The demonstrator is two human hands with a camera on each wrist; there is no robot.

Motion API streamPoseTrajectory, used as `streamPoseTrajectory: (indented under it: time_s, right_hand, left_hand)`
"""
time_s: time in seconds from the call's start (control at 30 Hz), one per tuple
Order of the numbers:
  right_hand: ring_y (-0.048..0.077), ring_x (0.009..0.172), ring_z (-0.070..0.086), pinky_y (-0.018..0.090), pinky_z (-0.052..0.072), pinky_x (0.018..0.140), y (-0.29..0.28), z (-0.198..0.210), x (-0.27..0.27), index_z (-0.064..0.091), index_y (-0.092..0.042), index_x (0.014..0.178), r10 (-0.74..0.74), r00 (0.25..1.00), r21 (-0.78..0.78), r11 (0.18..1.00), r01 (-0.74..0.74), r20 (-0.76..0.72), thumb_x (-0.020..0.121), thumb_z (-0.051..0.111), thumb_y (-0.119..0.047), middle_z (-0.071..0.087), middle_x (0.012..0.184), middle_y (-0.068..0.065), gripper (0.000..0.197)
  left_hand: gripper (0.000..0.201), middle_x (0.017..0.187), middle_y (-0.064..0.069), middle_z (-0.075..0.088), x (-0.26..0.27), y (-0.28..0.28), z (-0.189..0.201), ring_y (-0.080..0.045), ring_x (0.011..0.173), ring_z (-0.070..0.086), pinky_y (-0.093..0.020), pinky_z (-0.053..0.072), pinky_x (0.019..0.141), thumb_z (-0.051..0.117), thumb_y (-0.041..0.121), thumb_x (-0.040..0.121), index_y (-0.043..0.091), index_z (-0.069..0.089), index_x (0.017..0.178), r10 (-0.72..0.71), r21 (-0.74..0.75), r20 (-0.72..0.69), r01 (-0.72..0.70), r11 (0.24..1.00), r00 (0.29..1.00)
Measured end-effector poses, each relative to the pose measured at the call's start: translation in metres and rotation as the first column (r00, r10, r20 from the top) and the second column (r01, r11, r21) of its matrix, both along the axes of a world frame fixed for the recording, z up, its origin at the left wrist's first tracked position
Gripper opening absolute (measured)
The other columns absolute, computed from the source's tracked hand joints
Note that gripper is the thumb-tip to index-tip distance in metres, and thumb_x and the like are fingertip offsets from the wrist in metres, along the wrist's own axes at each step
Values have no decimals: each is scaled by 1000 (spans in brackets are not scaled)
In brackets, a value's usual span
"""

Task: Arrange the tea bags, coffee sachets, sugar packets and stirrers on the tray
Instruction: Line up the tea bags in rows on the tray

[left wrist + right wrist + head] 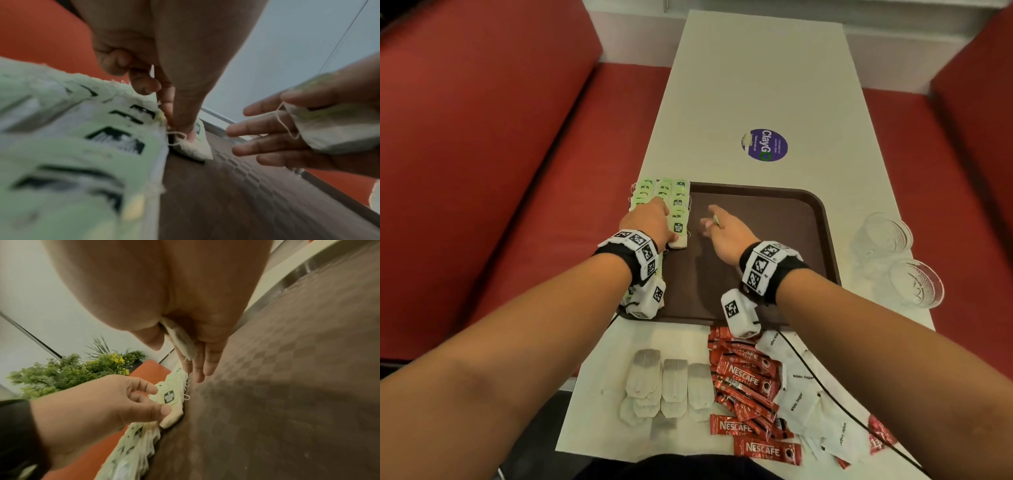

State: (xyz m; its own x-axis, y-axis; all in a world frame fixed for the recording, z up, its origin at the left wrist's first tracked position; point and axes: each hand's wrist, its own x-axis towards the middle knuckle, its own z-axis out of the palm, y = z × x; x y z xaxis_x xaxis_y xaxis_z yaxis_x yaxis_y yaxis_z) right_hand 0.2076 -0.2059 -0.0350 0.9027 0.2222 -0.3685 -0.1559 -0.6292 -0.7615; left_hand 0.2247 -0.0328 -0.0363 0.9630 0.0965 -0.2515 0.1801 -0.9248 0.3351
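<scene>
A brown tray [774, 240] lies mid-table. Green-tagged tea bags [674, 195] lie in overlapping rows along its left side. My left hand [662, 214] is down on those rows, and thumb and fingers pinch one tea bag [171, 417] at the row's inner edge [197, 149]. My right hand [710, 219] hovers just right of the rows over bare tray. Its fingers are straight while its thumb pins another tea bag [329, 129] against them [183, 340]. Plain tea bags [671, 383], red coffee sachets [746, 377] and white sugar packets [798, 397] lie on the near table. I see no stirrers.
Two glass cups [881, 236] [916, 284] stand right of the tray near the table's edge. A purple round sticker [764, 145] marks the table beyond the tray. Red bench seats [482, 171] flank both sides. A thin black cable [825, 387] crosses the sugar packets.
</scene>
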Motion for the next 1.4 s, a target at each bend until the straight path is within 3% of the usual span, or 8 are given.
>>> streamPoseTrajectory:
  time_s: [0.3,0.57,0.63,0.73,0.83,0.93,1.23,1.4]
  right_hand:
    - [30,138,45,32,34,107,22,4,17,21,-7,154,3,994,30,1000,1,-105,106,38,-15,48,149,16,52]
    - [30,139,43,29,34,105,23,10,15,18,-10,156,45,995,7,999,-45,-90,107,36,-17,43,153,15,53]
    - [32,137,44,31,35,104,19,14,12,19,-11,156,74,996,-13,997,-74,-43,108,34,-20,42,153,17,51]
    - [34,125,54,32,40,96,13,18,6,25,-11,152,140,989,-23,990,-139,43,108,36,-20,49,146,19,46]
    - [17,82,58,25,40,64,12,16,3,30,-12,144,210,975,-37,977,-208,77,107,39,-24,60,112,10,40]
    - [8,71,53,22,33,55,10,13,-1,35,-11,137,185,978,-52,982,-180,95,106,43,-30,53,87,-6,37]
    - [16,65,52,29,37,60,0,7,-5,60,-11,94,42,957,-5,999,-43,286,99,57,-27,61,76,4,18]
    - [18,102,63,31,49,92,3,-3,-3,54,-13,131,54,992,-37,998,-50,115,99,55,-19,67,115,1,33]
  left_hand:
    - [35,113,-1,57,-3,-3,-5,-26,104,58,-37,50,85,78,39,79,28,69,111,-277,119,2,275,954,961]
    - [34,117,-1,62,-1,3,6,-25,110,59,-41,50,92,71,39,86,26,68,118,-304,68,38,301,951,952]
    - [29,118,3,64,0,5,9,-12,106,59,-33,47,95,68,27,91,25,67,120,-268,-101,153,284,953,951]
    - [21,97,11,65,-3,6,18,14,77,54,-5,36,73,65,16,93,22,70,113,-266,-276,252,332,902,931]
    - [9,85,3,70,-9,4,23,-11,71,58,-30,48,70,69,24,91,29,73,96,-281,-349,252,358,866,926]
    - [5,83,4,70,-15,6,25,-22,75,59,-39,52,75,69,28,91,33,71,89,-282,-388,225,351,852,933]
    - [4,81,14,65,-21,12,42,-2,75,58,-12,44,72,71,23,90,25,70,94,-149,-428,317,281,859,937]
    - [14,84,6,67,-13,24,23,-10,77,64,-27,52,77,72,26,90,23,70,103,-138,-286,111,164,944,984]
